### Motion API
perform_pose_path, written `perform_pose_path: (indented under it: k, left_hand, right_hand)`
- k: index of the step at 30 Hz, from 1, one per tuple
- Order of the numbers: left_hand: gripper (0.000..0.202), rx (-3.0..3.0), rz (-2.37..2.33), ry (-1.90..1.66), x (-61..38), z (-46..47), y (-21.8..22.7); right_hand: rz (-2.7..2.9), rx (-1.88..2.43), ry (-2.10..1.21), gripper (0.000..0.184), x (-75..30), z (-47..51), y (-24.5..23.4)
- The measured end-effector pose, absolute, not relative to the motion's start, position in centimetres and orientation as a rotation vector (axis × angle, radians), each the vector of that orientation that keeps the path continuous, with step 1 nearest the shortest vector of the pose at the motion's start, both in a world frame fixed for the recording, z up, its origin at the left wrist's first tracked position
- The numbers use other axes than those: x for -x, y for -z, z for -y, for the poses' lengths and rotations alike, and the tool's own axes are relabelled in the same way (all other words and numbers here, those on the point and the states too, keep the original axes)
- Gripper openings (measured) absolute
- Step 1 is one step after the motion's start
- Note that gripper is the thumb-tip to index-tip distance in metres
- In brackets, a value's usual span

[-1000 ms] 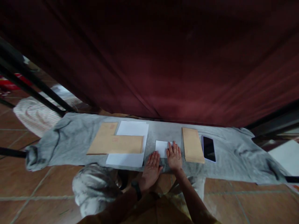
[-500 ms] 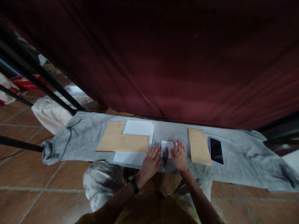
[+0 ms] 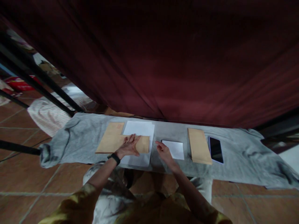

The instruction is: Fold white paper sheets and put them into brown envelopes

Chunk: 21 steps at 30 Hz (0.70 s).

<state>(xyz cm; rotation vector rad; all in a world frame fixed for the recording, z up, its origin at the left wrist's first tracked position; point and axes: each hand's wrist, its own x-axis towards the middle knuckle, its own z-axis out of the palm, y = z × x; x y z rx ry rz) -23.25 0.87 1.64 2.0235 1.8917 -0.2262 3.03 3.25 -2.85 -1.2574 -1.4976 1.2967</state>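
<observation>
My left hand (image 3: 129,146), a dark watch on its wrist, is spread open over the upper brown envelope (image 3: 144,144). That envelope lies crosswise on another brown envelope (image 3: 114,127) and on white paper sheets (image 3: 137,125). Whether the palm presses on it or hovers, I cannot tell. My right hand (image 3: 164,151) is open and holds nothing, its fingers pointing left between the sheets and a small folded white paper (image 3: 174,149). The folded paper lies flat beside this hand.
Farther right, a brown envelope stack (image 3: 199,146) lies beside a phone (image 3: 216,150) with a dark screen. All rest on a grey cloth (image 3: 238,155) over a narrow bench. A dark red curtain (image 3: 158,77) hangs behind it; black metal bars (image 3: 18,147) stand at left.
My left hand has moved left from beside the folded paper onto the upper envelope. My right hand has come off the folded paper and shifted left.
</observation>
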Motion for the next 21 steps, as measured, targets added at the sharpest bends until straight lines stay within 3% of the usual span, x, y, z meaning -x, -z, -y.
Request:
perform_pose_path:
  k: [7,9,12,21]
  left_hand:
    - [0.131,-2.133,-1.829,0.228,23.9,-2.4,-1.9]
    - [0.130,-2.145,-1.832,0.209,23.9,-2.3,-1.8]
    - [0.130,-2.151,-1.841,0.198,23.8,-2.0,-1.8]
    - [0.125,-2.160,-1.871,0.154,23.9,-1.8,-1.4]
  right_hand:
    - [1.240,1.147,-1.609,0.036,-0.8,-3.6,2.2]
    - [1.165,1.138,-1.711,0.029,1.2,-3.6,2.1]
    - [1.140,1.180,-1.732,0.014,3.5,-3.7,2.2]
    - [1.118,1.310,-1.678,0.012,4.6,-4.4,2.9]
